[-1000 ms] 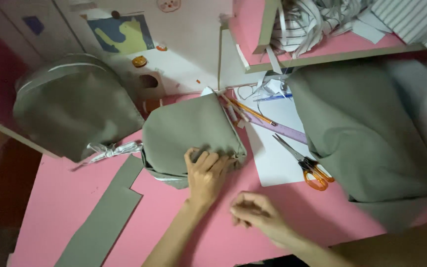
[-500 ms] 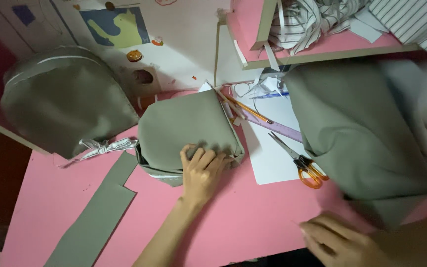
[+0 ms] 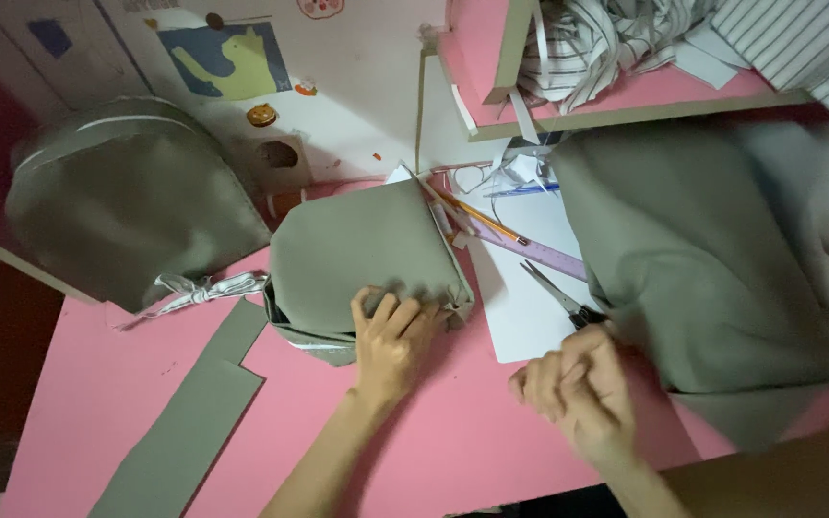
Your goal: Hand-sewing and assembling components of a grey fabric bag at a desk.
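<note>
A folded grey-green fabric piece [image 3: 357, 245] lies in the middle of the pink table [image 3: 453, 432]. My left hand [image 3: 390, 341] presses down on its near edge with the fingers bent, holding it in place. My right hand [image 3: 578, 384] sits to the right, its fingers curled over the handles of the scissors [image 3: 554, 291]. Only the metal blades show, pointing up and to the left over a white sheet of paper [image 3: 520, 326]. The handles are hidden under the hand.
A large grey-green cloth [image 3: 702, 259] covers the right side. A rounded fabric-covered shape [image 3: 127, 211] with a striped tie sits at left, and a long fabric strip [image 3: 194, 412] lies near the front. A purple ruler [image 3: 541, 255] and a pencil [image 3: 477, 215] lie behind the paper. A pink shelf [image 3: 626, 101] holds striped scraps.
My right hand went from beside the left hand out to the lower right, then came up onto the scissors handles. My left hand stayed on the folded fabric.
</note>
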